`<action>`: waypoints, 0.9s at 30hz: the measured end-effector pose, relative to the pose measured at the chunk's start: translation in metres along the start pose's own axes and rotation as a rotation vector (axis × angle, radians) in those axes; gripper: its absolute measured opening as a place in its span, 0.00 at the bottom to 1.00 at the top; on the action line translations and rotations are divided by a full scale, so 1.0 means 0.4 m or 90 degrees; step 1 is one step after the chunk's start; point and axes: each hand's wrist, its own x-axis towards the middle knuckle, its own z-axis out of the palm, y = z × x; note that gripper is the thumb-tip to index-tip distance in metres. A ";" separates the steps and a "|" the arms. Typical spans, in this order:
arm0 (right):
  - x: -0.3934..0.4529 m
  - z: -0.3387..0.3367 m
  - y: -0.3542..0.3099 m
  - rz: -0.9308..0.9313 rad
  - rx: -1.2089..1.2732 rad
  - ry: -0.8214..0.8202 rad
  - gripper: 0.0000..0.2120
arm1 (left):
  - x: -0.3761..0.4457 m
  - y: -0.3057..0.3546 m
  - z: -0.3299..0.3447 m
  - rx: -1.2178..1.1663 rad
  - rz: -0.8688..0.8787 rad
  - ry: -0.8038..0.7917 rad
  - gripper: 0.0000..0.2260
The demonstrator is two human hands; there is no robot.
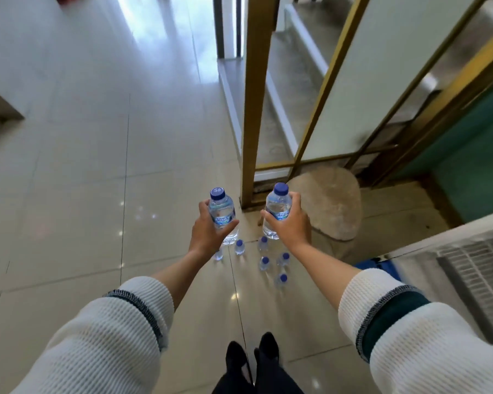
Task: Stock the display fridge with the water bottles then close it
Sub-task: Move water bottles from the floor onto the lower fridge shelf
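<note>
- The left hand (208, 231) grips one water bottle (222, 216); the right hand (289, 223) grips another bottle (278, 210), both upright above the floor (83, 166).
- Six small bottles (264, 263) stand on the floor below, not yet stocked.
- The fridge interior is not visible; stocking and closing seem to remain.

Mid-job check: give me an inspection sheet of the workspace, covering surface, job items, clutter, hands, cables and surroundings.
Surface: glossy tiled floor, with glare.
Job's things: one water bottle in left hand, one water bottle in right hand, both upright, blue caps on; six floor bottles standing below.
Clutter: beige stool beside the gold frame.
Hands: left hand and right hand each grip a bottle, fingers curled round it.
Cables: nothing seen.
Surroundings: gold-framed glass door; metal grille at right; fridge interior not identifiable.
</note>
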 end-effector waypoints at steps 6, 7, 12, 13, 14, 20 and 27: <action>0.004 -0.236 -0.147 -0.051 0.058 0.108 0.29 | 0.010 0.260 -0.063 0.005 0.111 -0.018 0.30; 0.000 -0.271 -0.159 -0.053 0.068 0.133 0.29 | 0.012 0.295 -0.064 0.003 0.128 -0.024 0.30; -0.023 -0.424 -0.171 -0.033 0.120 0.244 0.31 | 0.000 0.452 -0.029 -0.006 0.216 -0.057 0.30; -0.029 -0.457 -0.164 -0.029 0.125 0.266 0.31 | -0.003 0.478 -0.013 -0.006 0.234 -0.067 0.30; -0.033 -0.484 -0.156 -0.024 0.125 0.286 0.32 | -0.004 0.501 0.001 -0.004 0.245 -0.079 0.30; -0.123 -0.687 -0.049 0.020 0.093 0.449 0.31 | -0.049 0.663 0.151 -0.019 0.309 -0.170 0.32; -0.245 -0.939 0.135 0.122 0.035 0.636 0.27 | -0.155 0.832 0.391 -0.051 0.399 -0.284 0.32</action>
